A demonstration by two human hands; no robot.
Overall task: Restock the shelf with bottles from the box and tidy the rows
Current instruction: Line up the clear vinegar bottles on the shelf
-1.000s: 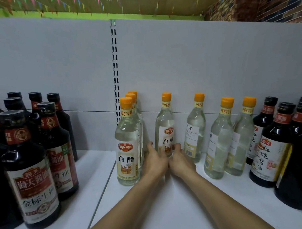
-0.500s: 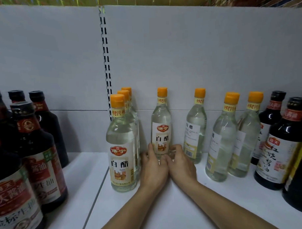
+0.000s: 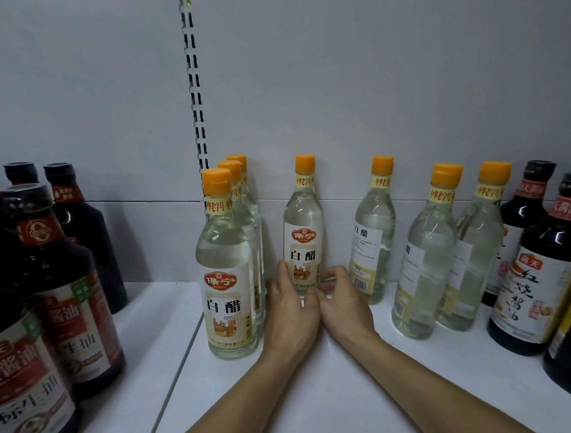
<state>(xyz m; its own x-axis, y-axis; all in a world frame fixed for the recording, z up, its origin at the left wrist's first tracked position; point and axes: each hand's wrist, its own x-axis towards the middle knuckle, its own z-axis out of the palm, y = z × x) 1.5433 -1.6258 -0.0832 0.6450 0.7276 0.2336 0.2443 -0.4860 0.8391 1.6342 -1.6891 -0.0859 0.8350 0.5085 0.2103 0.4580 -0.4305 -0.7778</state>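
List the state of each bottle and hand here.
middle vinegar bottle, upright, capped, label forward, held at its base.
left hand, grips that bottle.
right hand, grips that bottle.
left vinegar row, upright, capped, labels forward.
right vinegar bottles, upright, capped, labels turned away.
soy sauce bottles, upright, capped.

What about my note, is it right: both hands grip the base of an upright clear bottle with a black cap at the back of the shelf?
One slip. The head view shows the cap on the clear bottle is orange, not black. The rest holds: the left hand and right hand grip the base of that upright bottle at the back of the shelf.
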